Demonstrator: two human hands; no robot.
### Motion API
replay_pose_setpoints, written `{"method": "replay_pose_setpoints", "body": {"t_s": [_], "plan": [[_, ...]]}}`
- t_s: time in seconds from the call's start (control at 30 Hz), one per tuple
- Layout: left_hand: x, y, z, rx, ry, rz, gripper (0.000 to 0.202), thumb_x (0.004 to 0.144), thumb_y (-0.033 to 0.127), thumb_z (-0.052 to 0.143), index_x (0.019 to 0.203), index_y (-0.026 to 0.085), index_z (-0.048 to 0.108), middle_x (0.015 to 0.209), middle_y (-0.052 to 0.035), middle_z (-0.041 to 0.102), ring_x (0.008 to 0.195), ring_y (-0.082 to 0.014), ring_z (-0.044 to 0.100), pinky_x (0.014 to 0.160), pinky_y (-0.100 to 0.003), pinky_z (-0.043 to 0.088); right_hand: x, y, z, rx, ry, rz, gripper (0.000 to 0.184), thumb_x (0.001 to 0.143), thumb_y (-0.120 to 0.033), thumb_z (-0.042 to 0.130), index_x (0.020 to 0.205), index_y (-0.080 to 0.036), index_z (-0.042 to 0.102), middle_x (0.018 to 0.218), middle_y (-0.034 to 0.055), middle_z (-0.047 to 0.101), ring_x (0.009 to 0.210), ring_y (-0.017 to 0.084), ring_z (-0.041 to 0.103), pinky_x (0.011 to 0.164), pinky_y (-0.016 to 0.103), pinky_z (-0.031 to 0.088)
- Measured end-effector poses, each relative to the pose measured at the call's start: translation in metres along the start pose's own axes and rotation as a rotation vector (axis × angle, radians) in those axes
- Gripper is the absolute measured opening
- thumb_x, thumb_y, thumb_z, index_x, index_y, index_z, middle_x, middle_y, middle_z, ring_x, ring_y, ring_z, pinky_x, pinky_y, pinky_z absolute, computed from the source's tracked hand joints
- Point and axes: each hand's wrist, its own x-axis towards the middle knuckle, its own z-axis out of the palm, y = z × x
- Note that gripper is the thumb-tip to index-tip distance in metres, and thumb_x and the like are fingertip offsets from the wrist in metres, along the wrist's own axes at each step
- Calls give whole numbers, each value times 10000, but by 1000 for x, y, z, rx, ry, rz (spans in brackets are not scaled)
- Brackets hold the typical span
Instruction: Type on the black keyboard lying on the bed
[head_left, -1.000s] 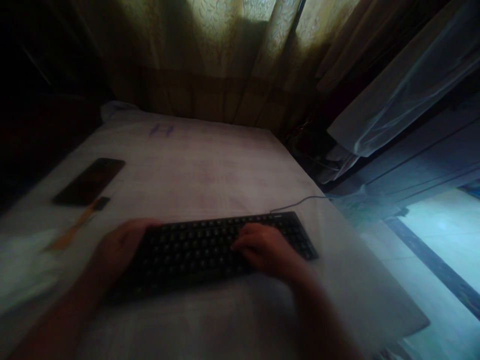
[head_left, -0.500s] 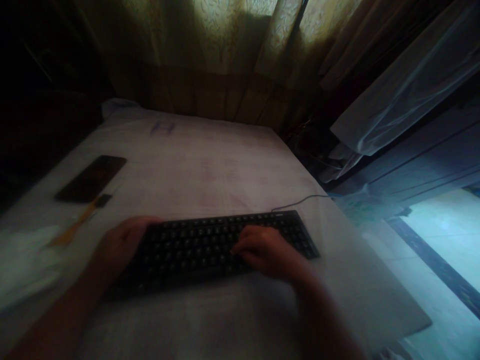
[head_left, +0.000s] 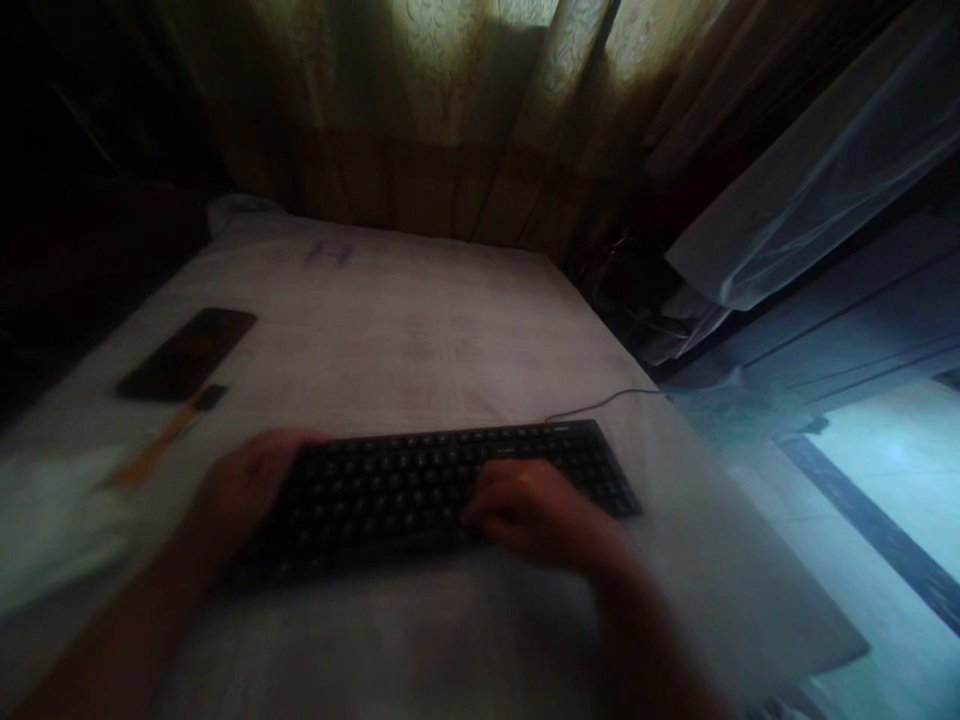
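Observation:
A black computer keyboard (head_left: pixel 405 490) lies slightly slanted on the cloth-covered table. My left hand (head_left: pixel 244 485) is wrapped round its left end, the fingers along the far corner and edge. Over the keys right of the middle is my right hand (head_left: pixel 525 505), its fingers curled and pressed together, tips down at the keys. Whatever those fingertips may hold is hidden, and the picture is dim and blurred there. A thin cable (head_left: pixel 600 403) runs from the keyboard's far edge off the table's right side.
On the left lie a dark phone (head_left: pixel 187 353), an orange-handled brush-like tool (head_left: pixel 161 440) with a dark end, and a crumpled pale plastic or cloth (head_left: pixel 56 525). Curtains (head_left: pixel 435 90) hang behind the white tablecloth (head_left: pixel 435 330). Pale floor shows at the right.
My right hand has shifted slightly toward me over the keys, its fingers still curled. My left hand keeps its place on the keyboard. The view has moved very little.

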Motion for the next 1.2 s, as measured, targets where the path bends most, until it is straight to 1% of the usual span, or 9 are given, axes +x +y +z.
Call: {"method": "replay_pose_setpoints", "body": {"t_s": [0.1,0.3,0.47,0.57,0.7,0.93,1.1,1.17,1.2], "plan": [[0,-1,0,-9,-1,28,548,835,597,349,922,194,709,999,-76,738,999,-254,663,957,-398,481,-1,-2,0,-14,-18,7,243,778,-46,619,869,-209,774,834,11,687,754,126,632,683,233,440],[-1,-6,-1,1,-7,20,538,846,592,345,935,206,709,1020,-64,736,1019,-250,657,957,-390,481,-3,-5,0,-21,-50,5,241,775,-57,615,870,-212,774,831,13,690,745,123,628,674,223,439],[-1,-11,0,-11,10,50,494,861,566,369,936,217,711,1009,-40,741,1005,-227,662,967,-355,476,-3,-8,1,-10,-77,-19,273,760,-49,600,886,-223,768,853,5,700,772,125,634,703,229,448],[-1,-9,0,-3,5,39,486,869,557,371,940,219,714,1023,-43,740,1016,-232,660,971,-363,476,-3,-10,0,2,-96,-18,281,757,-36,590,871,-223,766,850,2,705,778,128,640,706,231,453],[-1,-5,0,-6,11,36,511,855,585,366,919,219,717,997,-51,745,997,-240,664,965,-379,482,-5,-12,-1,-6,-108,-31,258,762,-42,594,846,-221,759,832,-1,701,756,127,633,675,228,444],[-1,-12,1,-25,0,34,523,864,597,362,948,216,710,1026,-50,736,1019,-230,651,984,-368,463,-5,-12,3,-62,-125,-49,204,758,-49,604,778,-199,740,802,2,685,726,130,613,641,233,423],[-1,-6,-1,-11,5,35,540,855,603,358,938,203,710,1014,-63,738,1015,-241,654,971,-375,473,-5,-12,2,40,-148,-79,226,739,-28,616,810,-196,749,802,-3,684,719,121,617,648,223,440],[-1,-2,-1,-6,6,40,538,853,600,355,931,205,711,1014,-67,739,1016,-247,655,973,-387,472,-6,-12,0,114,-115,-106,237,764,-34,602,843,-201,750,815,-2,680,731,118,624,671,223,455],[-1,-2,-1,-7,4,42,533,854,598,355,927,209,712,1011,-66,740,1014,-249,656,972,-389,473,-5,-12,-1,158,-76,-114,232,793,-49,592,870,-203,748,830,4,679,748,119,629,688,227,464]]}}
